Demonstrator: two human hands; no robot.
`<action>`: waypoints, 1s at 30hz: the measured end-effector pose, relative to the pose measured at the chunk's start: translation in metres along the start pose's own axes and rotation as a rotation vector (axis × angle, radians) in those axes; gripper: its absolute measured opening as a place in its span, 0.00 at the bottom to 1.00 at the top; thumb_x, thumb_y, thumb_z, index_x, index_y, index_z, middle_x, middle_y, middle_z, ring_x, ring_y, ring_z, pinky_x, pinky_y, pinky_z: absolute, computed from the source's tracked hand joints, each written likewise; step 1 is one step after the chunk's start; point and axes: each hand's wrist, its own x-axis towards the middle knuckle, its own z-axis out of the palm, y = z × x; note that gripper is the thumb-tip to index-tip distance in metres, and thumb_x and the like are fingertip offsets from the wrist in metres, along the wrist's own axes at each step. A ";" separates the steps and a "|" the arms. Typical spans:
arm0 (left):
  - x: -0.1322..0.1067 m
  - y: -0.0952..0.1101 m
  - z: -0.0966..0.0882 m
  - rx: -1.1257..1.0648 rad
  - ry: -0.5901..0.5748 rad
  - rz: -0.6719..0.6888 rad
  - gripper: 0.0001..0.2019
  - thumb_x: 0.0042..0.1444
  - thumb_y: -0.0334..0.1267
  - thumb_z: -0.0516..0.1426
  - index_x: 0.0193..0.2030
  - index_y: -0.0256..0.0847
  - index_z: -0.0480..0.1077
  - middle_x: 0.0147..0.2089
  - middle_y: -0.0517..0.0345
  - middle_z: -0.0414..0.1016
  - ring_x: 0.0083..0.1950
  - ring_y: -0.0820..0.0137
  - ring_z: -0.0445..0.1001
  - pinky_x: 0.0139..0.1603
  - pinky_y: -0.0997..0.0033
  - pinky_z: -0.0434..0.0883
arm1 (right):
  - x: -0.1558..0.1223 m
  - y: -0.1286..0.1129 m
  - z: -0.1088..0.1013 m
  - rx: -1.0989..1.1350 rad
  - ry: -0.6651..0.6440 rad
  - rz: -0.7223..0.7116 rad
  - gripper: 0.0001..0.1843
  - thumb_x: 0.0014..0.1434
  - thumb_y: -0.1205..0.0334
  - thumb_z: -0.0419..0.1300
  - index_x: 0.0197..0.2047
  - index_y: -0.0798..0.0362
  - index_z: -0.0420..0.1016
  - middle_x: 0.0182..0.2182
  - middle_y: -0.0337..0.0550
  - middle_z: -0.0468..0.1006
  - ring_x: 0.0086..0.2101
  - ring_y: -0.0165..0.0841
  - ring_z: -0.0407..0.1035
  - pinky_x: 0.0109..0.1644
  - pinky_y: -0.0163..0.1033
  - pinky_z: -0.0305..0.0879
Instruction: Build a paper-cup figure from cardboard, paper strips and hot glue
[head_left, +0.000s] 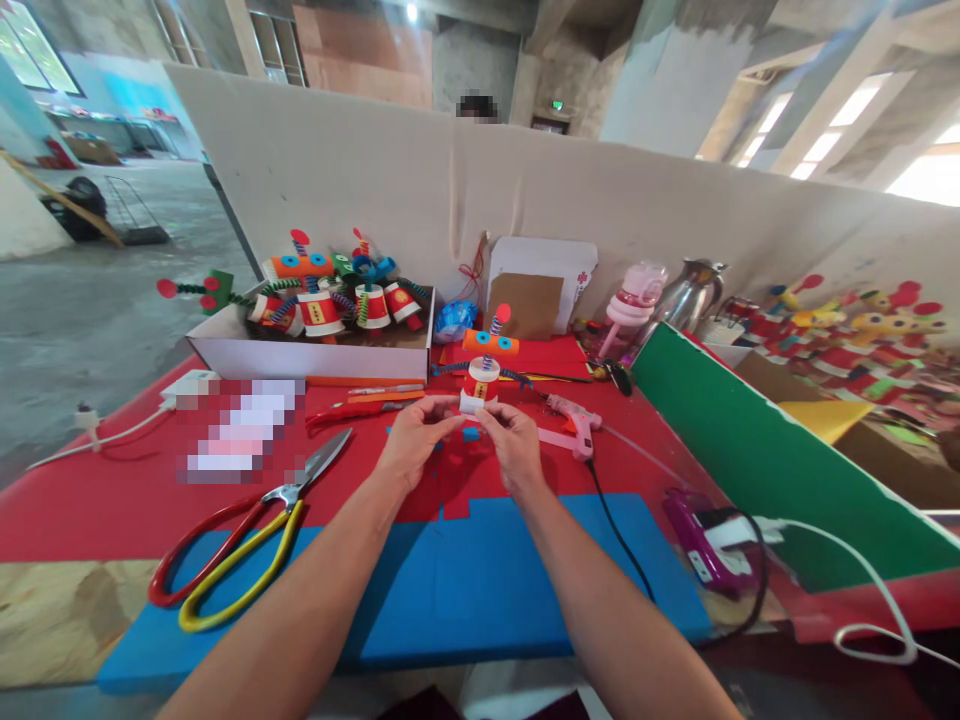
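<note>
A small craft robot (481,372) stands on the red table cover, made of a red and white paper cup, an orange head with blue eyes and twisted pipe-cleaner arms. My left hand (415,438) pinches the cup's lower left edge. My right hand (514,440) pinches its lower right edge. Both hands have their fingers closed on the base of the figure. A blue foam sheet (450,590) lies under my forearms.
Large scissors with red and yellow handles (247,535) lie at the left. A white box (315,350) of finished craft robots sits behind. A pink glue gun (574,425) with a black cord lies to the right, near a green board (757,450), a pink bottle (634,305) and a metal kettle (686,295).
</note>
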 end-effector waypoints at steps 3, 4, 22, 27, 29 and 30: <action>0.001 0.001 -0.001 0.006 0.020 -0.004 0.20 0.30 0.41 0.71 0.32 0.38 0.76 0.24 0.62 0.72 0.24 0.77 0.64 0.25 0.76 0.60 | 0.000 -0.001 0.000 -0.015 -0.016 -0.003 0.11 0.43 0.53 0.65 0.27 0.52 0.78 0.22 0.37 0.75 0.25 0.30 0.63 0.31 0.35 0.61; 0.001 0.000 -0.002 0.002 0.027 0.004 0.19 0.30 0.42 0.71 0.31 0.37 0.75 0.23 0.62 0.71 0.23 0.78 0.63 0.25 0.76 0.60 | -0.001 -0.001 0.000 -0.033 -0.029 -0.007 0.11 0.43 0.53 0.65 0.27 0.52 0.78 0.23 0.37 0.75 0.25 0.30 0.63 0.31 0.35 0.61; 0.001 -0.003 -0.001 -0.125 0.005 -0.087 0.18 0.28 0.41 0.71 0.24 0.37 0.70 0.20 0.66 0.66 0.21 0.78 0.62 0.22 0.76 0.61 | -0.004 0.001 0.000 -0.125 -0.053 -0.076 0.10 0.46 0.53 0.65 0.27 0.52 0.78 0.23 0.38 0.76 0.26 0.31 0.65 0.32 0.36 0.61; 0.002 -0.001 -0.003 0.055 0.004 0.062 0.14 0.30 0.38 0.70 0.26 0.37 0.74 0.25 0.63 0.71 0.28 0.76 0.66 0.31 0.75 0.63 | -0.001 0.003 -0.001 0.016 -0.054 0.019 0.10 0.43 0.54 0.66 0.24 0.53 0.76 0.20 0.36 0.72 0.24 0.28 0.61 0.31 0.35 0.58; 0.001 0.000 -0.003 0.081 -0.006 0.064 0.15 0.30 0.39 0.70 0.26 0.37 0.74 0.24 0.64 0.71 0.28 0.76 0.65 0.32 0.75 0.63 | 0.000 0.003 -0.001 0.035 -0.051 0.025 0.09 0.43 0.55 0.66 0.24 0.53 0.76 0.20 0.35 0.72 0.24 0.28 0.61 0.31 0.35 0.58; 0.001 0.000 -0.002 0.086 -0.001 0.065 0.15 0.30 0.39 0.70 0.26 0.37 0.74 0.24 0.64 0.71 0.28 0.76 0.65 0.32 0.75 0.62 | -0.001 0.002 0.000 0.038 -0.054 0.027 0.09 0.43 0.55 0.66 0.24 0.53 0.76 0.20 0.35 0.72 0.24 0.28 0.61 0.31 0.35 0.58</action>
